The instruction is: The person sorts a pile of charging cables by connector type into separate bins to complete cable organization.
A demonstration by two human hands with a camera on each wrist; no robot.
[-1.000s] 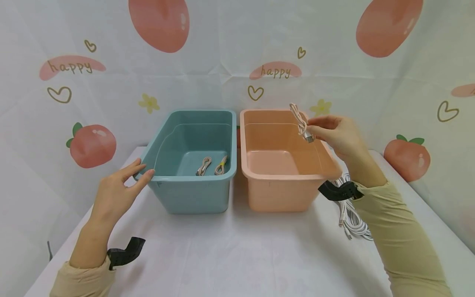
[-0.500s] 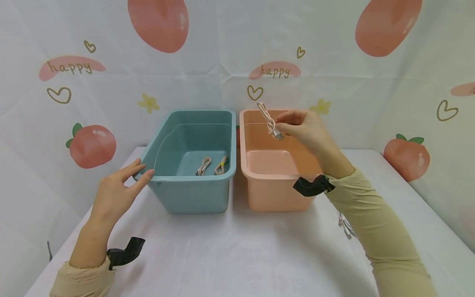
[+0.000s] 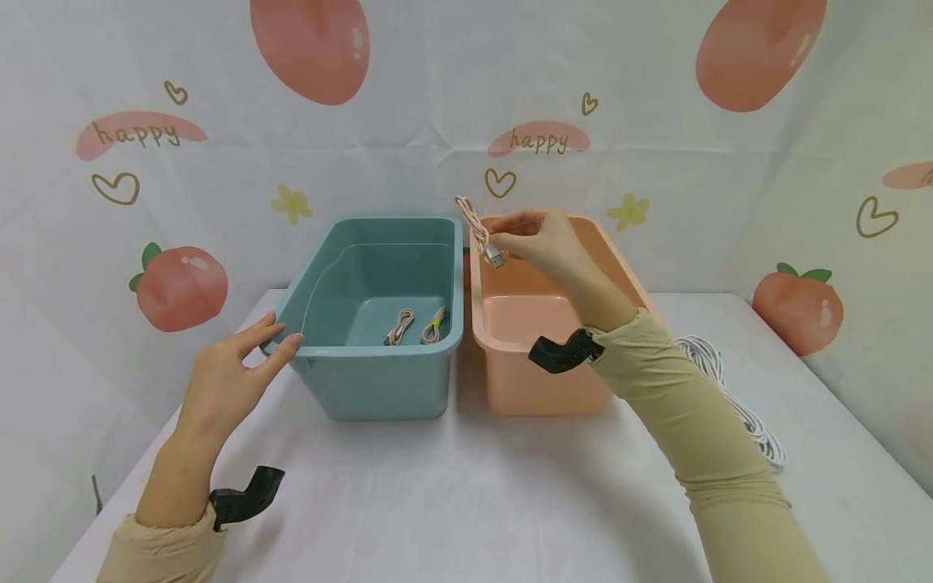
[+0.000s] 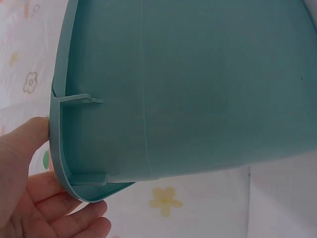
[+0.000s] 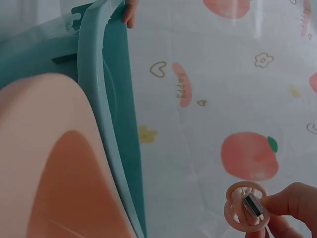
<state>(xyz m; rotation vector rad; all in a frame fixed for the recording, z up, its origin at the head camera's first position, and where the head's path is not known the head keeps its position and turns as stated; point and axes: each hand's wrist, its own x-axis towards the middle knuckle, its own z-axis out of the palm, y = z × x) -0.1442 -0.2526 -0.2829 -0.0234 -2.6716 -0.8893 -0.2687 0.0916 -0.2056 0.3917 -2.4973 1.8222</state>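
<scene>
Pinched between the right hand's (image 3: 543,243) thumb and fingers is a coiled pinkish USB cable (image 3: 477,227), its metal plug (image 5: 253,205) plain in the right wrist view. That hand hovers above the orange bin's (image 3: 554,348) left side, near the gap between the bins. The left hand (image 3: 226,376) rests on the front left corner of the teal bin (image 3: 386,352), its thumb and fingers on either side of the rim (image 4: 57,148). Inside the teal bin lie a coiled cable (image 3: 400,326) and another coiled cable (image 3: 433,325) with a yellow tie.
Several white cables (image 3: 751,425) lie coiled on the white tabletop (image 3: 466,502) to the right, partly hidden by the right sleeve. A printed cloth (image 3: 408,97) hangs behind the bins. Each wrist wears a black strap mount (image 3: 248,495).
The right hand has carried the pinkish cable leftward across the orange bin, to its left rim. More of the white cables shows now. The left hand has kept its place.
</scene>
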